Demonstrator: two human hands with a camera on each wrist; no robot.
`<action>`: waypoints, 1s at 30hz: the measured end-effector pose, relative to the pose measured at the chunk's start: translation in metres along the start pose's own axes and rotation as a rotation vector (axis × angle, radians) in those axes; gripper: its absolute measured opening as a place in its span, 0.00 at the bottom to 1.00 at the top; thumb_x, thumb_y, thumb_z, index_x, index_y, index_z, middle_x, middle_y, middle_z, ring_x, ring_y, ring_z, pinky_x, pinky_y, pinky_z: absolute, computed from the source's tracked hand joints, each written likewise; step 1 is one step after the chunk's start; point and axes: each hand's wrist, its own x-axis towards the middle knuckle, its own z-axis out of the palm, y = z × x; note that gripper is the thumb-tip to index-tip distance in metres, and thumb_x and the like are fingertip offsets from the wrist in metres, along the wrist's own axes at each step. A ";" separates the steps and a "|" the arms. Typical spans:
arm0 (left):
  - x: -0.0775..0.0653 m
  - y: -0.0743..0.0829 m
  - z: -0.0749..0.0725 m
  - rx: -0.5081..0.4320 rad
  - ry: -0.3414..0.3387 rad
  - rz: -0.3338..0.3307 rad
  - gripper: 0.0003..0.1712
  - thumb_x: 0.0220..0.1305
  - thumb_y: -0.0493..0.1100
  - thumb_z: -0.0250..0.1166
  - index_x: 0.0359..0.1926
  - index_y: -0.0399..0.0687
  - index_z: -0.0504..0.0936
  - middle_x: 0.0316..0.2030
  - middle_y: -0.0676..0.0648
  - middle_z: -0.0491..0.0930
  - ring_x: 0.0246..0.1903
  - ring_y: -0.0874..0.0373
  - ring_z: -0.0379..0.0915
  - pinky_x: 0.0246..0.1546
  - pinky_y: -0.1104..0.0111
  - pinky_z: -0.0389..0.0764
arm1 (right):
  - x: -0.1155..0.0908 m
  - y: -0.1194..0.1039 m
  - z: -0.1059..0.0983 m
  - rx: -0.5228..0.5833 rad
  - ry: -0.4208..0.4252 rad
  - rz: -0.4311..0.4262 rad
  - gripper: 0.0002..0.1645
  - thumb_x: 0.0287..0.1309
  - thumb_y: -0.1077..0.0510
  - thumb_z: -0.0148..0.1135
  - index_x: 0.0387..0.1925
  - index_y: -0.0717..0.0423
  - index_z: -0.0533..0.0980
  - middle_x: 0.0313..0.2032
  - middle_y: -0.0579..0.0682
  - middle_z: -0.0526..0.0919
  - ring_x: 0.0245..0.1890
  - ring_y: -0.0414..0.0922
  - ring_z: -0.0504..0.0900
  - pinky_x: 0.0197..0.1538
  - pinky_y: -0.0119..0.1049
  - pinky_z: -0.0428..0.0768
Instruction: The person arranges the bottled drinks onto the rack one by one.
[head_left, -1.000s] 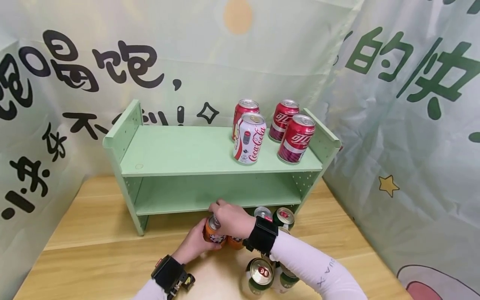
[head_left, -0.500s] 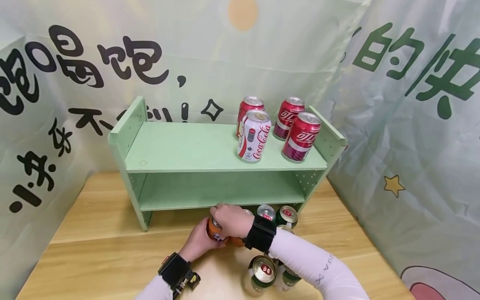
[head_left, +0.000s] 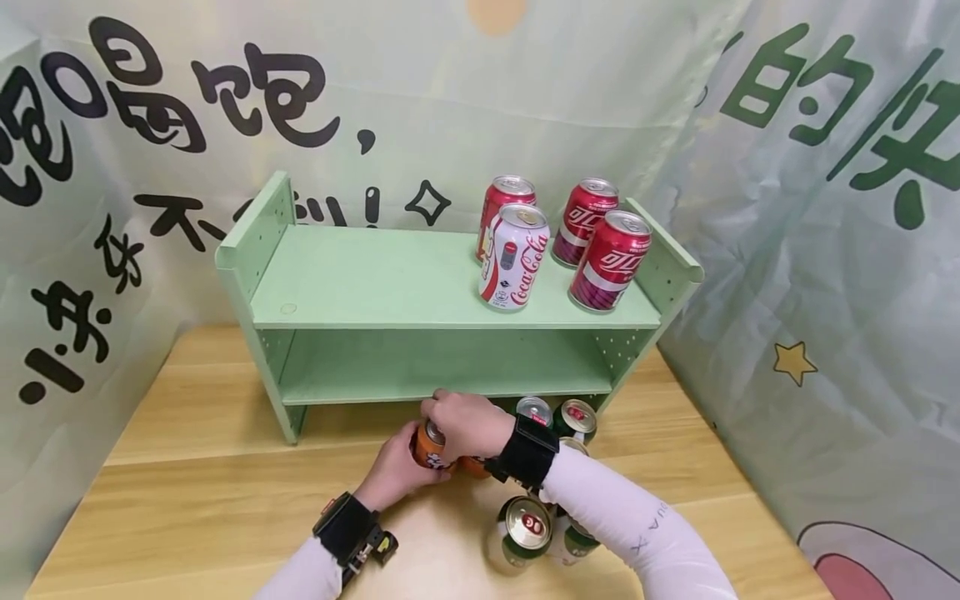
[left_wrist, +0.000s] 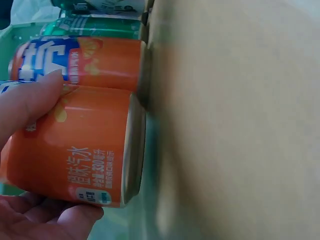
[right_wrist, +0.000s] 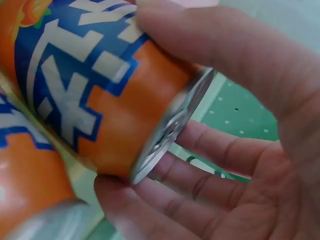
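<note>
My left hand grips an orange soda can round its body, with the thumb on one side and fingers on the other. From above, my right hand holds the same can near its top, its thumb and a finger on opposite sides. The can's lid end points toward my right palm in the right wrist view. Close beside it stands a second orange soda can, mostly hidden under the right wrist in the head view. Whether the held can touches the table is hard to tell.
A green two-tier shelf stands behind the hands. On its top are a white Coca-Cola can and several red cans. Near my right forearm, several green-and-white cans stand on the wooden table.
Both hands stay on the orange soda can at nearly the same spot. My right fingers cover more of its top than before. The head view has shifted slightly.
</note>
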 end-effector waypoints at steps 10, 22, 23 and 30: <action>-0.009 0.030 -0.022 -0.084 0.024 -0.009 0.45 0.31 0.41 0.82 0.57 0.45 0.74 0.43 0.49 0.81 0.41 0.57 0.77 0.46 0.61 0.78 | -0.017 -0.007 -0.031 0.103 0.103 -0.008 0.31 0.32 0.54 0.77 0.44 0.52 0.77 0.39 0.45 0.77 0.35 0.40 0.78 0.32 0.28 0.77; -0.024 0.071 -0.066 -0.072 0.056 0.031 0.46 0.35 0.51 0.81 0.59 0.50 0.74 0.49 0.48 0.80 0.45 0.57 0.78 0.44 0.69 0.80 | -0.023 -0.007 -0.054 0.524 0.302 -0.063 0.39 0.38 0.53 0.78 0.54 0.61 0.73 0.50 0.52 0.79 0.49 0.45 0.78 0.51 0.36 0.79; -0.025 0.073 -0.069 -0.081 0.061 0.035 0.45 0.35 0.50 0.81 0.59 0.49 0.74 0.49 0.48 0.80 0.45 0.56 0.78 0.44 0.70 0.81 | -0.024 -0.007 -0.054 0.551 0.315 -0.071 0.40 0.38 0.53 0.78 0.55 0.61 0.73 0.50 0.53 0.79 0.50 0.46 0.78 0.52 0.37 0.78; -0.027 0.087 -0.077 -0.133 0.008 0.048 0.43 0.37 0.45 0.80 0.58 0.42 0.74 0.49 0.42 0.79 0.47 0.52 0.79 0.45 0.70 0.81 | -0.033 0.000 -0.048 0.787 0.275 -0.099 0.44 0.40 0.54 0.78 0.60 0.58 0.69 0.52 0.51 0.78 0.52 0.46 0.77 0.49 0.33 0.80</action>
